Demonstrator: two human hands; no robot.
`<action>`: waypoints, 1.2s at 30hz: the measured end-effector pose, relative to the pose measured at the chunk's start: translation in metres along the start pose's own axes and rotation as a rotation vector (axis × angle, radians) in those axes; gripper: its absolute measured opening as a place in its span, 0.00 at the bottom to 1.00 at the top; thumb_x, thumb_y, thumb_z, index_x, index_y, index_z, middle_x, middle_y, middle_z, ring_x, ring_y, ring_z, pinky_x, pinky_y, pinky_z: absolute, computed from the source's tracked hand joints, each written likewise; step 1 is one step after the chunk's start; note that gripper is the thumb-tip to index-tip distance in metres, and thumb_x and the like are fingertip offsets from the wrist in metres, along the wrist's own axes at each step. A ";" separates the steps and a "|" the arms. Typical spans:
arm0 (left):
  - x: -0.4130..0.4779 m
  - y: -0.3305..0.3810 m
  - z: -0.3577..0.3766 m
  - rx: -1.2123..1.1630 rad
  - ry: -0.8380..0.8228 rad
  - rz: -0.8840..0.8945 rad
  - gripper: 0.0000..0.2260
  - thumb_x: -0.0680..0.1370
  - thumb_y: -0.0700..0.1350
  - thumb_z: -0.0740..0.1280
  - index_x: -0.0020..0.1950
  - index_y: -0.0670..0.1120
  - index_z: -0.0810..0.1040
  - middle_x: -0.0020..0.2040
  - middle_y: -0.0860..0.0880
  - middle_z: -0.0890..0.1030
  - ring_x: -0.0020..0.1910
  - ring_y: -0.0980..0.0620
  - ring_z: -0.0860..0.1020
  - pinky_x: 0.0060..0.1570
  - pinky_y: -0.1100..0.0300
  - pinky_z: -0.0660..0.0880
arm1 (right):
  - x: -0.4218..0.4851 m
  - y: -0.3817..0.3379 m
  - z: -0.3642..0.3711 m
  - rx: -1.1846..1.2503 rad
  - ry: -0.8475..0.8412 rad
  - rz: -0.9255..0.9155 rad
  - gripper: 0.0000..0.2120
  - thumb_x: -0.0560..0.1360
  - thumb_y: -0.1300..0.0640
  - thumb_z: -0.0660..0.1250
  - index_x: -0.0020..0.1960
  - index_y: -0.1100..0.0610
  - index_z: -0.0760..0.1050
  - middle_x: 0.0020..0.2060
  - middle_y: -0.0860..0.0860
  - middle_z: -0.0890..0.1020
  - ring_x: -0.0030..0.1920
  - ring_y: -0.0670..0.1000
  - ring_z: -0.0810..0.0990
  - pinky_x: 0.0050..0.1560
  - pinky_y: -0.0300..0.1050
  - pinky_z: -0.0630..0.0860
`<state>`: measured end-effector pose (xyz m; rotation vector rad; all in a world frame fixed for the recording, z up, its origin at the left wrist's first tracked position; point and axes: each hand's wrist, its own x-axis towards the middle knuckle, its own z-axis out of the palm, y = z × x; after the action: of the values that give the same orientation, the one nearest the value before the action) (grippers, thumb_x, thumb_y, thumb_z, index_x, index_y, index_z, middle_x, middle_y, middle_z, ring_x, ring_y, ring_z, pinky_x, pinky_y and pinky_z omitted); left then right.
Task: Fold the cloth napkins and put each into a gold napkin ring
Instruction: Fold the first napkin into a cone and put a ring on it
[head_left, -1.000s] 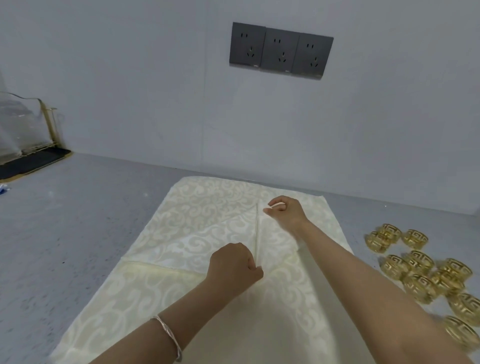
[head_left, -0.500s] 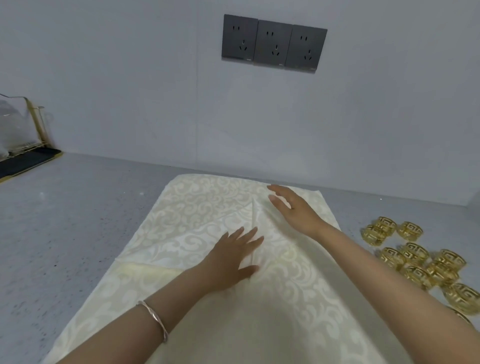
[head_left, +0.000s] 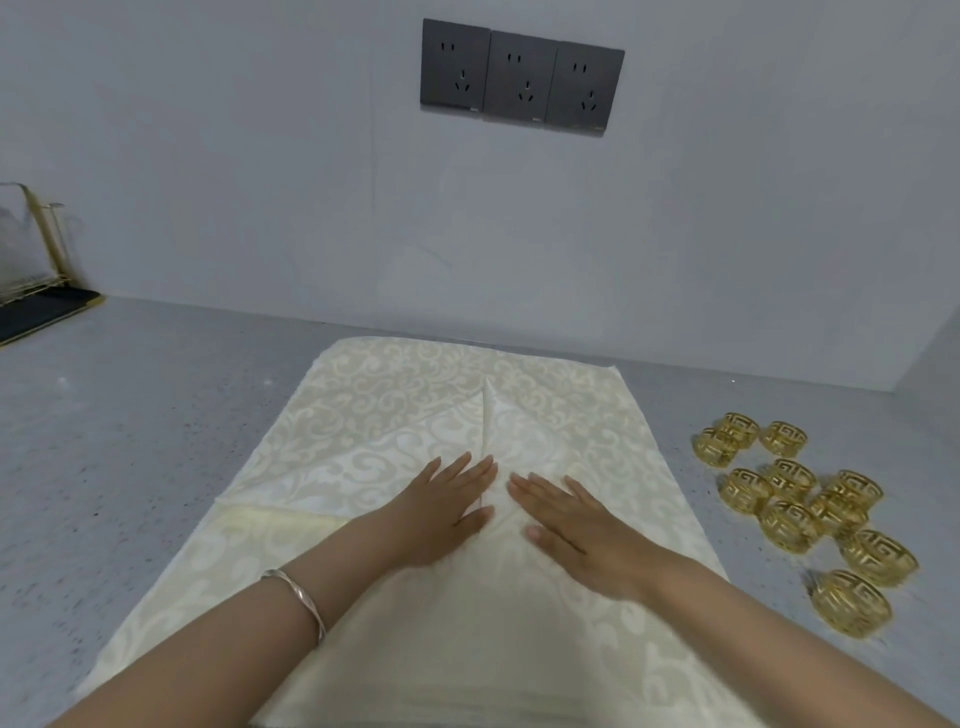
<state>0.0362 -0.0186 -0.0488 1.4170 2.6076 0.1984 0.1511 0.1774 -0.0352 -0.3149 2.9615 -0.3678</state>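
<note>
At the upper centre of the frame, three dark wall sockets (head_left: 522, 78) sit in a row on the pale wall. At the far left edge, a gold wire rack (head_left: 49, 234) stands on a black mat (head_left: 47, 312). On the right side, a cluster of gold napkin rings (head_left: 795, 519) lies on the grey counter (head_left: 130, 415), near the right edge of the cloth and well apart from my hands.

At centre frame, the cream patterned napkin (head_left: 405, 410) is spread on the counter, with two flaps folded inward to meet along a middle seam. My left hand (head_left: 441, 512) lies flat on the left flap, fingers straight, gripping nothing. My right hand (head_left: 576, 525) lies flat on the right flap, fingers likewise extended, gripping nothing. Both press the cloth just beside the seam, thumbs near each other but apart. My left wrist carries a silver bracelet (head_left: 301, 597).
</note>
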 end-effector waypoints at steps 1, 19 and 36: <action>0.000 0.000 0.000 0.001 -0.005 -0.001 0.25 0.84 0.54 0.46 0.78 0.50 0.42 0.78 0.56 0.42 0.76 0.57 0.39 0.73 0.58 0.35 | 0.000 0.005 -0.002 -0.002 -0.009 0.025 0.27 0.80 0.41 0.40 0.77 0.45 0.40 0.73 0.36 0.40 0.72 0.33 0.35 0.70 0.34 0.30; -0.007 -0.002 -0.018 -1.048 0.189 -0.156 0.18 0.83 0.42 0.55 0.73 0.51 0.66 0.73 0.55 0.66 0.69 0.58 0.65 0.68 0.63 0.61 | 0.019 -0.039 0.007 -0.016 0.378 -0.193 0.15 0.76 0.51 0.65 0.62 0.46 0.76 0.61 0.40 0.78 0.61 0.38 0.74 0.73 0.42 0.53; -0.038 -0.034 -0.041 -0.184 0.008 0.050 0.32 0.73 0.28 0.56 0.65 0.60 0.75 0.69 0.62 0.70 0.74 0.62 0.55 0.70 0.67 0.56 | -0.058 0.026 0.014 0.068 0.581 0.002 0.07 0.72 0.58 0.72 0.48 0.48 0.83 0.53 0.40 0.81 0.55 0.37 0.74 0.61 0.41 0.71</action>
<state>0.0200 -0.0706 -0.0127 1.4199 2.4876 0.4386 0.2045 0.2115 -0.0490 -0.2261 3.4986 -0.6575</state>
